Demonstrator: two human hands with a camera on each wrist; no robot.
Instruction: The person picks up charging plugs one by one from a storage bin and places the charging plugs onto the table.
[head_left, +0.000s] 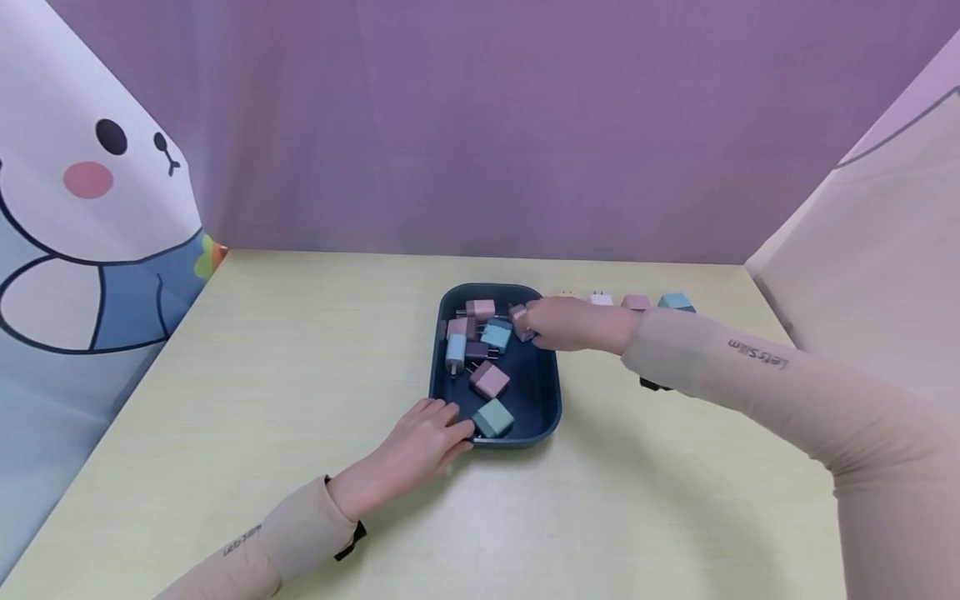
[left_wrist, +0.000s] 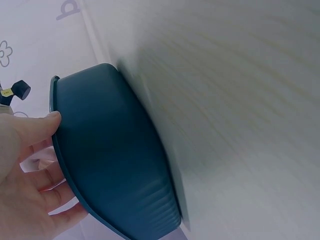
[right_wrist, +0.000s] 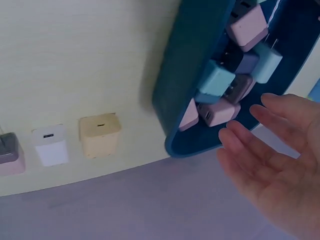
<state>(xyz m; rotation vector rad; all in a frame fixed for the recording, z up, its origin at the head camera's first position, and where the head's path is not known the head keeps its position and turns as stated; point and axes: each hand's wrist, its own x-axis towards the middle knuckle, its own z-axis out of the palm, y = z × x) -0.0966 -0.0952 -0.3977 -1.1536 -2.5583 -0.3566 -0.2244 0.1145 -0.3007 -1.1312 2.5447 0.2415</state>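
Observation:
A dark blue tray [head_left: 534, 400] holds several plug chargers in pink, blue, purple and green. My left hand [head_left: 420, 446] grips its near left rim; in the left wrist view the thumb [left_wrist: 45, 124] presses the outer wall and the fingers curl over the edge. Over the far right part of the tray reaches my right hand [head_left: 573, 323], beside a pink charger [head_left: 521, 321]. In the right wrist view its fingers [right_wrist: 245, 142] are spread and loosely bent, with nothing between them. A green charger [head_left: 492, 418] lies in the tray by the left fingertips.
Right of the tray, toward the table's back edge, stands a row of chargers: a cream one [right_wrist: 100, 135], a white one [right_wrist: 50, 146], a pink one [head_left: 637, 302] and a blue one [head_left: 677, 302]. A purple curtain [head_left: 480, 133] hangs behind the pale table [head_left: 315, 350].

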